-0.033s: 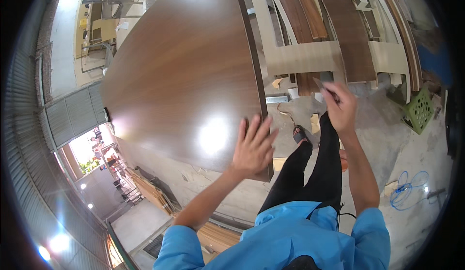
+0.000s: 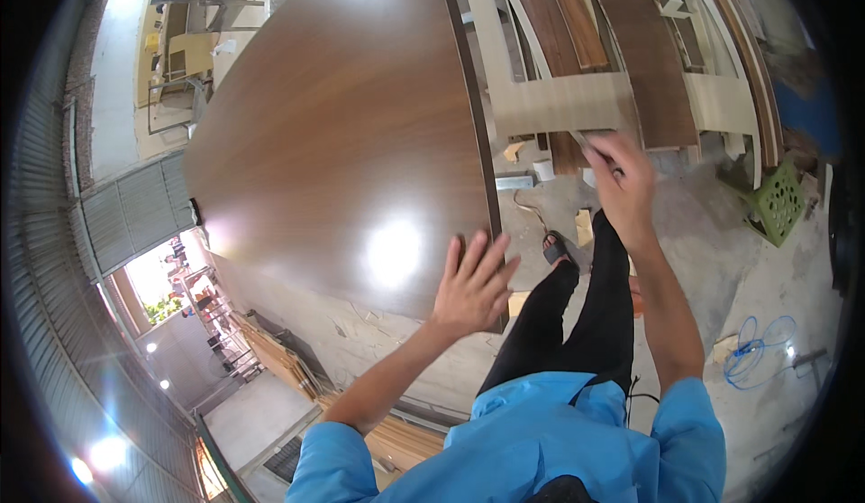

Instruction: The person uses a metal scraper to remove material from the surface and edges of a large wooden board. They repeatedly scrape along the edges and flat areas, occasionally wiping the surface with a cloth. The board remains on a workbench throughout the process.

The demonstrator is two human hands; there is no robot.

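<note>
A large brown wood-grain panel (image 2: 333, 142) lies flat in front of me, with a dark edge along its right side. My left hand (image 2: 470, 291) rests on its near right corner, fingers spread and palm down. To the right of that edge, my right hand (image 2: 626, 192) is raised above the floor with its fingers pinched together. From the pinch sticks out a small thin blade-like piece (image 2: 579, 140), pointing up and left, apart from the panel. Its exact kind is too small and blurred to tell.
Pale frames (image 2: 563, 106) and long brown boards (image 2: 644, 52) are stacked at the far right. A green plastic crate (image 2: 777, 207) stands beside them. Blue hose (image 2: 748, 354) lies coiled on the right floor. More boards (image 2: 275, 354) lean at the left, beyond the panel.
My right hand has shifted slightly up and left with the thin piece in its fingers. My left hand remains on the panel's corner.
</note>
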